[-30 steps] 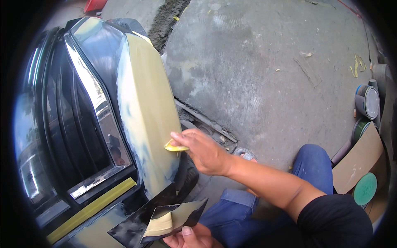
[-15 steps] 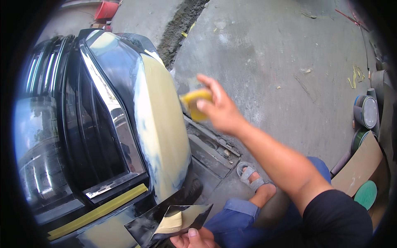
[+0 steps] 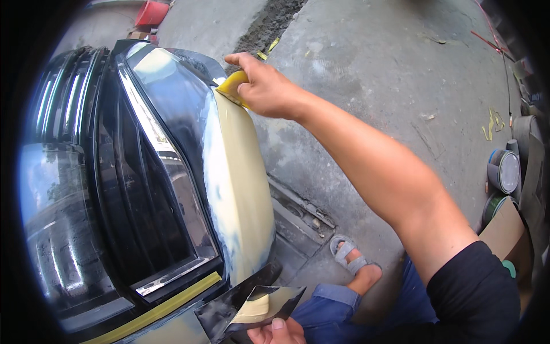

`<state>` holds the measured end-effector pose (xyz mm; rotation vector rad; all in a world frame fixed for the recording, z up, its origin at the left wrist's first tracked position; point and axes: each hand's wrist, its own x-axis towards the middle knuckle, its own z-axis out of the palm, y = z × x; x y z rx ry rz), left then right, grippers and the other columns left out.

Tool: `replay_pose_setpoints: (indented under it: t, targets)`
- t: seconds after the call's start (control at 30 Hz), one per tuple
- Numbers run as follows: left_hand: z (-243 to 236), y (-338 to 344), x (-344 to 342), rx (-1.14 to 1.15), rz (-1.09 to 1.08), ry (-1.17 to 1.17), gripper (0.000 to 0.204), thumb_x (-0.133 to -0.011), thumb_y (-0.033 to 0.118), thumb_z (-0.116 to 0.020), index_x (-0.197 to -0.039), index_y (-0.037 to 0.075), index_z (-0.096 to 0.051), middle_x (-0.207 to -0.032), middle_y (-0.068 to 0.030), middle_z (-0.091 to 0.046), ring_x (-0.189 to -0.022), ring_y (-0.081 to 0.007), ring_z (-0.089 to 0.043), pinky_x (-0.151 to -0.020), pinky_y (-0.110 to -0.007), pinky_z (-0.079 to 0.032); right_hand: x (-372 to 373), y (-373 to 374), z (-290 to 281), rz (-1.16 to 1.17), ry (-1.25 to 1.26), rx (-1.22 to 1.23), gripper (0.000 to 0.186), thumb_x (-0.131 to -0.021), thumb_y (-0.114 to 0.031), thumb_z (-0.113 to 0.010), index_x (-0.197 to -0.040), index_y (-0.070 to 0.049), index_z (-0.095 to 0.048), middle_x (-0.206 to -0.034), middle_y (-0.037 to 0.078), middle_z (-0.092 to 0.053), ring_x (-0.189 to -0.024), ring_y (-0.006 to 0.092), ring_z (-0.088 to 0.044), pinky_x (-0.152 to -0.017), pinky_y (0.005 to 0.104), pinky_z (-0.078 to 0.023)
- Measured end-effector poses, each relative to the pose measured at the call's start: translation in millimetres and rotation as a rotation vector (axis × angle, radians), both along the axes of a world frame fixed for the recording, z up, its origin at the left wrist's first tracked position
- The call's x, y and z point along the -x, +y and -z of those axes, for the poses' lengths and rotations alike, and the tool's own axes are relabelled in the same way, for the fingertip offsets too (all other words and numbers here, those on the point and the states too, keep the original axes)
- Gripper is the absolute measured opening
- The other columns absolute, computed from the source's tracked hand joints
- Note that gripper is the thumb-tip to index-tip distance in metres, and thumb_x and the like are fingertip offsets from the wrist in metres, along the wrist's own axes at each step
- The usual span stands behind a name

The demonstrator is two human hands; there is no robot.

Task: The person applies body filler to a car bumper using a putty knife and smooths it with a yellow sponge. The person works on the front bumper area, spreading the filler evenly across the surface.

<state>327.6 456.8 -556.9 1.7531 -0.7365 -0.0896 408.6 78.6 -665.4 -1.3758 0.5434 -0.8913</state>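
The scraper (image 3: pixel 231 89), yellow and thin, was at the upper end of the cream-coated panel (image 3: pixel 243 172), its edge seemingly touching the coating. The right hand (image 3: pixel 266 93) gripped it, thumb flat on the near face, one finger stretched out past it. It was probably light and bendy, quick to flex under pressure and slick wherever damp paste reached it; the best hold was likely the broad back part, away from the panel, leaving the working edge free.

Below the panel's lower end, the left hand (image 3: pixel 278 331) pinched the near edge of a dark plate (image 3: pixel 282 293), thumb on top. A lump of cream paste (image 3: pixel 253 310) sat on it. The plate looked thin and stiff, easy to tip, so a hold low on the rim, clear of the paste, would probably suit; the paste itself looked soft and sticky.

Left of the panel ran a shiny strip (image 3: pixel 166 150); below and left of it, yellow tape (image 3: pixel 163 305). A sandalled foot (image 3: pixel 355 262) rested to its right, with a paint can (image 3: pixel 509 172) well beyond.
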Motion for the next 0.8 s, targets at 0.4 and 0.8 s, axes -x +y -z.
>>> replay_pose_setpoints:
  t: [0.4, 0.8]
  targets:
    - [-2, 4, -1, -0.069, 0.01, -0.089, 0.06, -0.077, 0.008, -0.051, -0.132, -0.014, -0.042, -0.131, -0.0272, -0.053, -0.118, -0.033, -0.056, -0.106, -0.039, -0.041, 26, 117, 11, 0.256, -0.23, 0.33, 0.054, -0.081, 0.009, -0.048, -0.134, 0.005, -0.04, -0.102, 0.018, -0.062, -0.096, 0.0372, -0.06, -0.089, 0.0448, -0.048]
    - [-12, -1, 21, 0.122, 0.047, 0.138, 0.065, -0.077, -0.002, -0.049, -0.139, -0.011, -0.036, -0.136, -0.0241, -0.049, -0.125, -0.0315, -0.051, -0.11, -0.042, -0.037, 76, 243, 13, 0.042, -0.31, 0.07, 0.06, -0.083, 0.011, -0.05, -0.14, 0.004, -0.037, -0.115, 0.023, -0.058, -0.102, 0.0405, -0.057, -0.093, 0.0428, -0.045]
